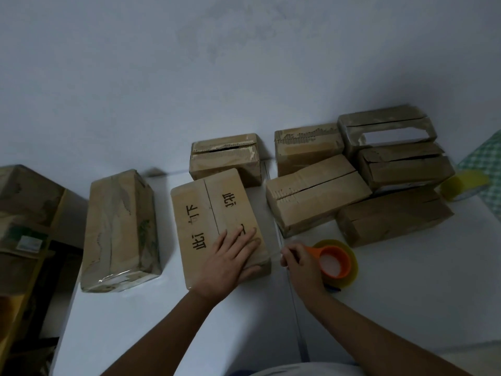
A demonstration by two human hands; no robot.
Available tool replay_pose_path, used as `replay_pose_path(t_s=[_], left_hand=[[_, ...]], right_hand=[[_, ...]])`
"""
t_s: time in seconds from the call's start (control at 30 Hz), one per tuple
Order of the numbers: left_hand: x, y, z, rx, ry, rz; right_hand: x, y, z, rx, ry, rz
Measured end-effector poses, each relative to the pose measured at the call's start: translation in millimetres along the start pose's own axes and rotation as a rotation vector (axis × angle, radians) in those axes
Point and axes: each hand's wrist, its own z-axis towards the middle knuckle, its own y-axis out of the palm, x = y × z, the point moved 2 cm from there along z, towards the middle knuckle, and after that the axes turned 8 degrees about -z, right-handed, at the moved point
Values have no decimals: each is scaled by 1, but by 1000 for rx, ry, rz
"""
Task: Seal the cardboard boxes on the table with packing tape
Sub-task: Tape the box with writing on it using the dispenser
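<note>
Head view looks down on a white table (189, 321) set against a pale wall. Near its front edge lies a cardboard box (214, 221) with black characters on top. The left hand (230, 259) rests flat on the near right part of that box, fingers straight and slightly spread, thumb over the near edge. Just right of the box, the right hand (301, 264) curls around the orange handle of a tape dispenser (334, 263) carrying a yellowish tape roll, which sits on the table. A clear strip seems to run from the dispenser to the box's side, though it is hard to tell. A taped box (120, 232) lies to the left. Six more boxes (317, 194) crowd the far right, several with open seams. A second tape roll (461, 185) sits at the right edge.
</note>
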Motion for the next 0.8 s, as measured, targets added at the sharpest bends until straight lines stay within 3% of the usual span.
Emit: replay_pose_path(t_s=[0.2, 0.53, 0.8], left_hand=[[2, 5, 1, -59, 45, 128], [-13, -1, -6, -113, 62, 35], [-16, 5, -8, -97, 132, 109]], right_hand=[[3, 3, 5, -37, -14, -40], [5, 4, 8, -11, -106, -84], [-3, 17, 18, -34, -313, -256]])
